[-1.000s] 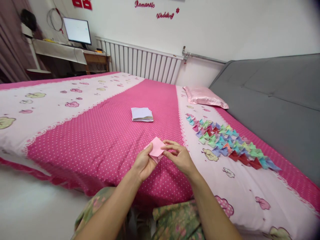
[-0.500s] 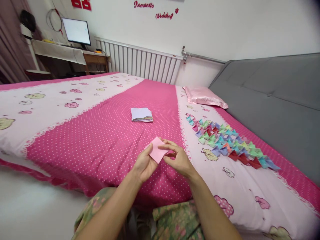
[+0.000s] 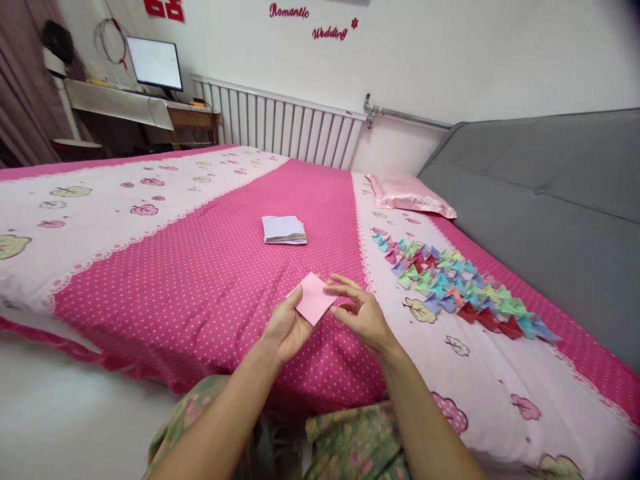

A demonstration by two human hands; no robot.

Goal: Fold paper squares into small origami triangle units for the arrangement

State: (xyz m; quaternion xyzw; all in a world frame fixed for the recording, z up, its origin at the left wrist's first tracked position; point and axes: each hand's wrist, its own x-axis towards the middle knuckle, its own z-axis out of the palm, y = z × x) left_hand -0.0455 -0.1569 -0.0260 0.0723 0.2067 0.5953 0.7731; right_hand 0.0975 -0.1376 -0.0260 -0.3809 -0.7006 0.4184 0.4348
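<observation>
A small pink folded paper square (image 3: 314,299) is held over the near edge of the bed. My left hand (image 3: 285,329) grips it from below and the left, thumb on top. My right hand (image 3: 361,313) pinches its right edge with thumb and forefinger, the other fingers spread loosely. Further back on the pink dotted bedspread (image 3: 210,280) lies a stack of paper sheets (image 3: 284,229). To the right, many folded paper pieces (image 3: 453,283) in several colours lie in rows on the pale strip of the cover.
A pink satin pillow (image 3: 407,193) lies at the head of the bed beside a grey upholstered headboard (image 3: 550,200). A white radiator (image 3: 285,127) lines the far wall, with a desk and lit monitor (image 3: 154,63) at the back left. My knees in floral fabric (image 3: 350,443) are below.
The pink paper has been flattened and turned slightly between my hands; my right fingers shifted along its right edge. Everything else stays put.
</observation>
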